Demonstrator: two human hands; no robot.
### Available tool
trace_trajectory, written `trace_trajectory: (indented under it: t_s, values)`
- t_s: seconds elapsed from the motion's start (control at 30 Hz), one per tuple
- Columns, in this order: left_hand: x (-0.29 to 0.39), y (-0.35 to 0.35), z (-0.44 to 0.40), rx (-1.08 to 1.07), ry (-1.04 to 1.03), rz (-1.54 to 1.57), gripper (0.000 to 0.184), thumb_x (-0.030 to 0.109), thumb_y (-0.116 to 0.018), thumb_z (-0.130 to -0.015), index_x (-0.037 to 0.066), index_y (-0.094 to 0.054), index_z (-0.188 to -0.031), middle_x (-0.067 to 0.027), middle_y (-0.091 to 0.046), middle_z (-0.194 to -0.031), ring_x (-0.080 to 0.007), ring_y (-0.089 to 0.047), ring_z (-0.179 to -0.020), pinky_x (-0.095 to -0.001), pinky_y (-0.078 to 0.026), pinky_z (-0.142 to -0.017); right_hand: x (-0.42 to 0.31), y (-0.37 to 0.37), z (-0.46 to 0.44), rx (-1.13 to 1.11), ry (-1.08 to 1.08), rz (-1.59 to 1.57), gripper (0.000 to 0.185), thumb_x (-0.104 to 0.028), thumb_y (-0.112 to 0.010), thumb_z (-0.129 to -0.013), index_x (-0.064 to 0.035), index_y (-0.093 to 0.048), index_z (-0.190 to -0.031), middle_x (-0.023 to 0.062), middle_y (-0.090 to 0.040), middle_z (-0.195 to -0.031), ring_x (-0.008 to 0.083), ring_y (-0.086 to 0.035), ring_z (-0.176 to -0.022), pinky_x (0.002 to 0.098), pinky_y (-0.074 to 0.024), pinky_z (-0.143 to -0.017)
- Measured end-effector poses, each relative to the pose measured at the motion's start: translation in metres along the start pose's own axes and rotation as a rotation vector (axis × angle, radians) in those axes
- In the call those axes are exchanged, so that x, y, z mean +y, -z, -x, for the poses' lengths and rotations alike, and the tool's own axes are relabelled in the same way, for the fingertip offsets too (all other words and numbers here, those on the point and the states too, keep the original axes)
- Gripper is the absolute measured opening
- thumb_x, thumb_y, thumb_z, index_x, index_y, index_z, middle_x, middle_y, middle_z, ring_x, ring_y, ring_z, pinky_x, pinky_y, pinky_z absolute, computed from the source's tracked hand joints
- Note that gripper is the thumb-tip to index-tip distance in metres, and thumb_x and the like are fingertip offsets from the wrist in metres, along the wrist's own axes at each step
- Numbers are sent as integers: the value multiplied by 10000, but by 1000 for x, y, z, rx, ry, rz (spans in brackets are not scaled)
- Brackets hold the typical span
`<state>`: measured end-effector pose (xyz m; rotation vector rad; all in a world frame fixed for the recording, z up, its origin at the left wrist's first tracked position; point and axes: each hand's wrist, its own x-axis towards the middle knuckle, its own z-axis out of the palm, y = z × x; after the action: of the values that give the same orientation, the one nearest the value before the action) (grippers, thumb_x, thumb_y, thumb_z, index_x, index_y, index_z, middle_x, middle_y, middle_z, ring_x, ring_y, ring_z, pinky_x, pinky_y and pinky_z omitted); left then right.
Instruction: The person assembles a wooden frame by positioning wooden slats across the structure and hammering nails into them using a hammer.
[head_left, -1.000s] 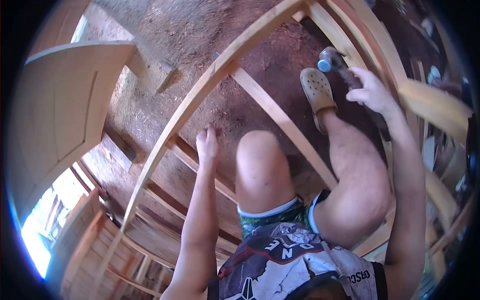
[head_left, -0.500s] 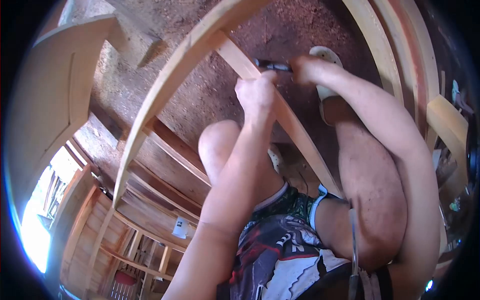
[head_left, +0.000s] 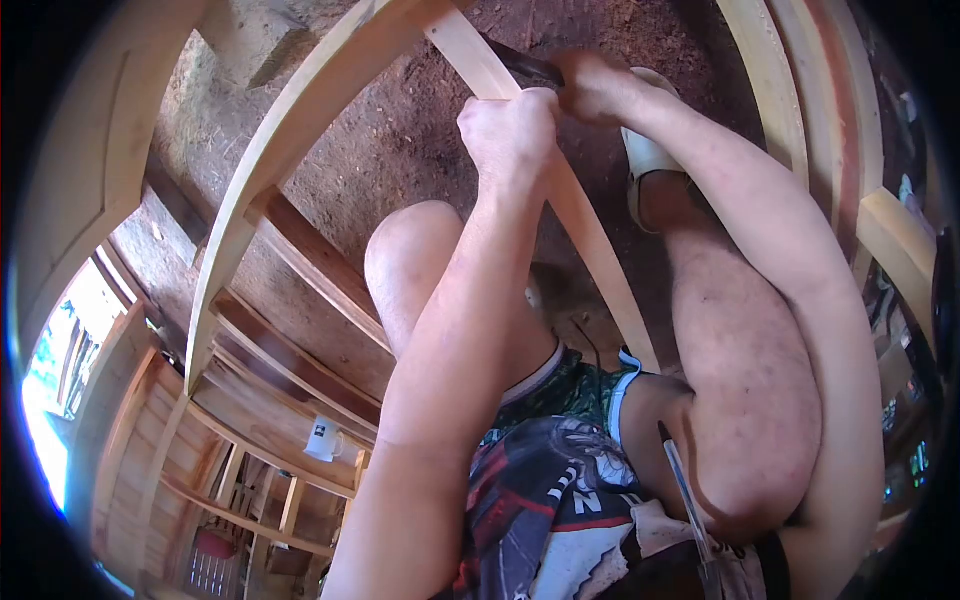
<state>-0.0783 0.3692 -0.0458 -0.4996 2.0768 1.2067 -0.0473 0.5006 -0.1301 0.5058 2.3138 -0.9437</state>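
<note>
My left hand (head_left: 508,135) is closed around a pale wooden slat (head_left: 600,245) at the upper middle. The slat runs from a curved wooden rib (head_left: 290,135) down to beside my right thigh. Just to the right, my right hand (head_left: 590,88) is closed on a slim dark tool (head_left: 530,68). The tool lies close along the slat's right side, its far end partly behind the wood. Its exact kind is not clear, and whether it touches the slat I cannot tell.
Curved timbers (head_left: 770,90) rise on the right, and crosspieces (head_left: 320,270) join the rib on the left. A white mug (head_left: 322,438) stands at lower left. A pen (head_left: 685,490) sticks up by my clothing. Dirt ground (head_left: 370,150) with wood chips lies below.
The view has shifted, so the frame sits lower and further left. My right hand and its tool have come nearer the slat and tilted. My left hand keeps its hold on the slat.
</note>
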Motion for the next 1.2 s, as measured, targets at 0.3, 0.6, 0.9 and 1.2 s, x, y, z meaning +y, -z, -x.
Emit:
trace_trajectory:
  t_s: [0.3,0.6,0.9,1.2]
  values:
    - [-6,0,-5,-28,-23,13,184,65,-689,-643,-72,-648,-758,-143,-643,-734,-238,-639,-682,-375,-515,-632,27,-15,-3,134,230,-66,329,-222,-696,-806,-22,-666,-1065,242,-690,-985,408,-673,-962,476,-515,-813]
    - [-14,-3,-12,-1,-47,37,180,41,-687,-627,-69,-634,-759,-135,-629,-738,-241,-625,-669,-381,-508,-627,16,-11,6,106,121,-34,279,-199,-694,-817,-27,-666,-1034,236,-686,-977,393,-678,-956,474,-516,-814]
    - [-5,-1,-2,2,-24,53,191,57,-677,-626,-69,-628,-762,-124,-637,-704,-221,-625,-638,-369,-511,-597,21,40,27,9,-91,-37,355,-197,-659,-808,-6,-659,-1107,219,-688,-923,351,-691,-896,443,-524,-780]
    - [-16,-7,-16,69,89,-73,381,148,-699,-627,-110,-661,-906,-265,-713,-856,-374,-724,-840,-412,-572,-794,-6,152,149,90,9,-497,570,-95,-671,-771,23,-604,-1325,104,-699,-1130,176,-639,-1057,328,-479,-972]
